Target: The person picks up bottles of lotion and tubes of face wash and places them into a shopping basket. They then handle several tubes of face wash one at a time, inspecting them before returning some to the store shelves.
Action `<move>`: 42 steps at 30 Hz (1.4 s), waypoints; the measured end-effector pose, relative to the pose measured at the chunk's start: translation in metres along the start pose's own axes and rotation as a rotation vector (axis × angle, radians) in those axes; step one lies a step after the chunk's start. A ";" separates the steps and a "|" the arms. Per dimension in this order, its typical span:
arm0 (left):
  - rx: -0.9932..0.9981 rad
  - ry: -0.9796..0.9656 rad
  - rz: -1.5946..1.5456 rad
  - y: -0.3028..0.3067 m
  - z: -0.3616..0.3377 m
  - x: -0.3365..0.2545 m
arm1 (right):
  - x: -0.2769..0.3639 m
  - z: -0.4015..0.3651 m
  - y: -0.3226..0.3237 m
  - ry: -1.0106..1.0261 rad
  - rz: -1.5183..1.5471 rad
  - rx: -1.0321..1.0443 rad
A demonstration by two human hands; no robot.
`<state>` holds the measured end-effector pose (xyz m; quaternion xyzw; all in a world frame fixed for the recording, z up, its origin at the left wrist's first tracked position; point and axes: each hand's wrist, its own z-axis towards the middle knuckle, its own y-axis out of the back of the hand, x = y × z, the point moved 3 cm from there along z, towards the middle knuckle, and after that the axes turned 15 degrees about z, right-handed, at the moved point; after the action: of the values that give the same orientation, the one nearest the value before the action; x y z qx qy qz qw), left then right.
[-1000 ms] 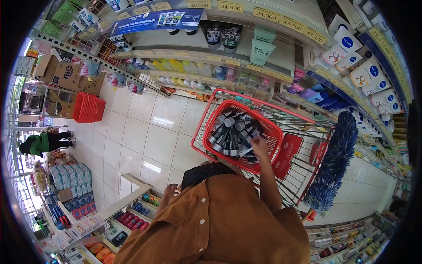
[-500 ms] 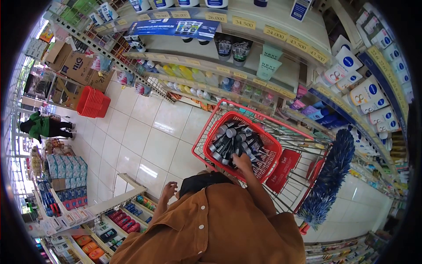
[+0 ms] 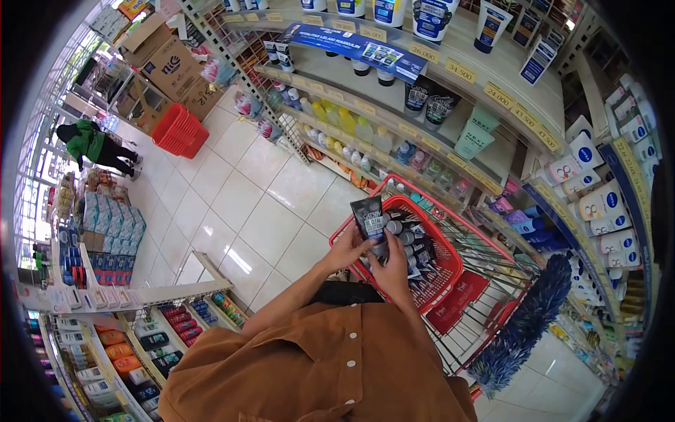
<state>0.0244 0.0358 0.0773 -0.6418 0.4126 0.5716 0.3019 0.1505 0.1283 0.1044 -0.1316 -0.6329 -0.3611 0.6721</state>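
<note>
A dark Gatsby tube [image 3: 370, 219] stands upright between my two hands, its label facing me. My left hand [image 3: 344, 249] holds its lower left side. My right hand [image 3: 391, 263] is closed at the tube's lower right. Just beyond and right of my hands, a red basket [image 3: 450, 271] sits in the cart and holds several dark and grey tubes and bottles. The cart [image 3: 492, 243] has a metal frame with red edges. Two more dark Gatsby tubes [image 3: 439, 109] stand on the shelf ahead.
Shelves with price tags [image 3: 460, 69] curve ahead and to the right. A blue duster [image 3: 524, 330] hangs at the cart's right end. Stacked red baskets [image 3: 180, 131] and cartons [image 3: 171, 67] stand at the upper left. A person in green [image 3: 88, 143] is at the far left.
My right hand has come up out of the basket, and a Gatsby tube is now raised. My left hand has moved up and right to grip it. The view has shifted.
</note>
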 end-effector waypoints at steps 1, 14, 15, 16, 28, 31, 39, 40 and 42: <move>-0.010 0.010 -0.037 0.000 0.005 -0.004 | 0.003 0.001 0.003 -0.064 0.112 0.001; 0.300 -0.041 0.286 0.004 -0.003 -0.016 | -0.014 0.014 0.043 -0.364 0.601 0.064; 0.324 -0.025 0.347 0.003 -0.003 -0.023 | -0.013 0.015 0.043 -0.400 0.581 0.086; 0.282 -0.060 0.373 0.004 -0.002 -0.032 | -0.006 0.017 0.043 -0.372 0.578 0.017; -0.011 -0.332 0.577 0.108 0.117 -0.086 | 0.046 0.082 0.030 -0.093 0.363 -0.392; -0.145 -0.415 0.422 0.145 0.152 -0.101 | 0.069 0.130 0.036 -0.025 0.084 -0.402; -0.128 -0.417 0.210 0.194 0.212 -0.116 | 0.103 0.297 0.040 0.174 -0.804 -0.288; -0.111 -0.387 0.207 0.197 0.216 -0.128 | 0.091 0.313 0.042 0.125 -0.882 -0.240; -0.126 -0.455 0.283 0.201 0.233 -0.138 | 0.069 0.338 0.049 0.022 -1.034 -0.143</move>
<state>-0.2654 0.1651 0.1918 -0.4505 0.3832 0.7621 0.2634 -0.0776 0.3548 0.2388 0.1563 -0.5820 -0.6894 0.4019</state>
